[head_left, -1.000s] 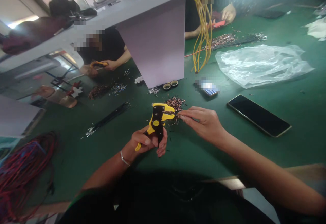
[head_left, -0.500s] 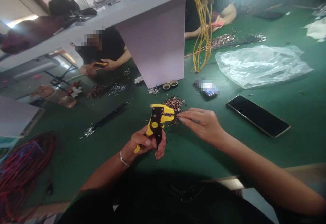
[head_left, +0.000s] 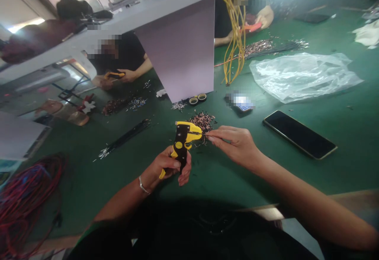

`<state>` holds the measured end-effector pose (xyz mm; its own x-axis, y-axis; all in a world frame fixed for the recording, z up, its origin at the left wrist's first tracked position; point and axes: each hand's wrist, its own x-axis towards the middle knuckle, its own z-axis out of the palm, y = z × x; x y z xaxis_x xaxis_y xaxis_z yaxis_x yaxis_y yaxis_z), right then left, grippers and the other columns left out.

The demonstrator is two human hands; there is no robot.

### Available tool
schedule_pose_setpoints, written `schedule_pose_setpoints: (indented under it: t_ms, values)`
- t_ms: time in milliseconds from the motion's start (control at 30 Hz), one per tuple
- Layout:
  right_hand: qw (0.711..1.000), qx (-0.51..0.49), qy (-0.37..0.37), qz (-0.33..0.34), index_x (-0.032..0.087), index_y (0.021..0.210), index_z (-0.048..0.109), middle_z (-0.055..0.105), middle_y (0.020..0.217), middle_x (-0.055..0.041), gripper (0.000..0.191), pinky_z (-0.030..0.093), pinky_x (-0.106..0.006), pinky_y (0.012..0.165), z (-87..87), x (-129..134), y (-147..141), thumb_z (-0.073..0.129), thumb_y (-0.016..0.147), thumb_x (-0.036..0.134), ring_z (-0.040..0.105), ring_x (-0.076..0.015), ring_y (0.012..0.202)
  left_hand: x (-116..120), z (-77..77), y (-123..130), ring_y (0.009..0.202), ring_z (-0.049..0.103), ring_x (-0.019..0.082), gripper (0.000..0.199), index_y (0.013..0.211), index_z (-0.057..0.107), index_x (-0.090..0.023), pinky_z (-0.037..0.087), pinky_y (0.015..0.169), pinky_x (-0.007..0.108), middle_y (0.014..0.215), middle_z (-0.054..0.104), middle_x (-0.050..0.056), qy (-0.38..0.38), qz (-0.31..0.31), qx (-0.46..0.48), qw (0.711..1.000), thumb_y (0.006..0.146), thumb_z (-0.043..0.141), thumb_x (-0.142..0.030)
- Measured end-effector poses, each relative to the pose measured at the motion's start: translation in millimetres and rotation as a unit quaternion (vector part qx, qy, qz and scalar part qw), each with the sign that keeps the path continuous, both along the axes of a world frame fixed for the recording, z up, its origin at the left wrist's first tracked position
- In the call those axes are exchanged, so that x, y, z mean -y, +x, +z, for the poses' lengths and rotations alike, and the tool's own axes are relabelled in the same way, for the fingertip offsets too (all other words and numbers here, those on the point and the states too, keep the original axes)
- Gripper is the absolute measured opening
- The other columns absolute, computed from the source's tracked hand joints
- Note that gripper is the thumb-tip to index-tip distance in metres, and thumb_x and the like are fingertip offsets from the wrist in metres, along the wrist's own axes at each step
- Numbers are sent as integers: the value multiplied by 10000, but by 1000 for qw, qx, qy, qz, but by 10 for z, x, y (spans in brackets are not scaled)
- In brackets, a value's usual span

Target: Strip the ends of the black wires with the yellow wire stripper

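My left hand (head_left: 174, 165) is wrapped round the handles of a yellow and black wire stripper (head_left: 181, 143), its head pointing right. Between thumb and forefinger, my right hand (head_left: 233, 143) pinches a thin dark wire (head_left: 204, 134) whose end runs into the stripper's jaws. How deep the wire sits there is hidden. Just behind the jaws lies a heap of short copper and black wire scraps (head_left: 204, 121). To the left on the green table (head_left: 225, 189) rests a bundle of black wires (head_left: 127, 135) with pale ends.
A black phone (head_left: 300, 133) lies to the right, below a clear plastic bag (head_left: 304, 76). Yellow wires (head_left: 233, 43) hang beside a grey panel (head_left: 183, 51). Tape rolls (head_left: 197, 98) sit at its foot. Red cable coils (head_left: 26, 197) fill the left. Two co-workers hold tools across the table.
The stripper's handles have drawn closer together in my left hand, and its jaws look more closed. My right hand stays nearly still. A far co-worker's red tool has shifted.
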<state>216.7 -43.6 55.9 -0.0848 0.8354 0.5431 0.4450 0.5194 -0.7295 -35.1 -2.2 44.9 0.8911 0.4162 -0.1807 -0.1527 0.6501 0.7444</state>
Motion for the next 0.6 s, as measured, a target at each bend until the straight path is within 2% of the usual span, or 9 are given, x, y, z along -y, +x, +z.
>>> schedule_pose_setpoints:
  t_ms: [433,600]
  values:
    - [999,-7,-29,-15,214,950,807,782,833,-45,200,574,-322,687,-22,-24,-2,611,917,236,713,-172,711,88,37,10,444,547,137,189,876,676,-104,509,425,282,608,605,30,3,30,-3,1000,729,726,-212]
    - [999,-24,-39,-10,209,922,808,785,830,-38,176,576,-314,698,-18,-33,-1,634,896,227,715,-161,702,109,67,8,429,523,116,173,882,674,-121,501,416,257,595,584,10,-1,16,4,1000,732,722,-195]
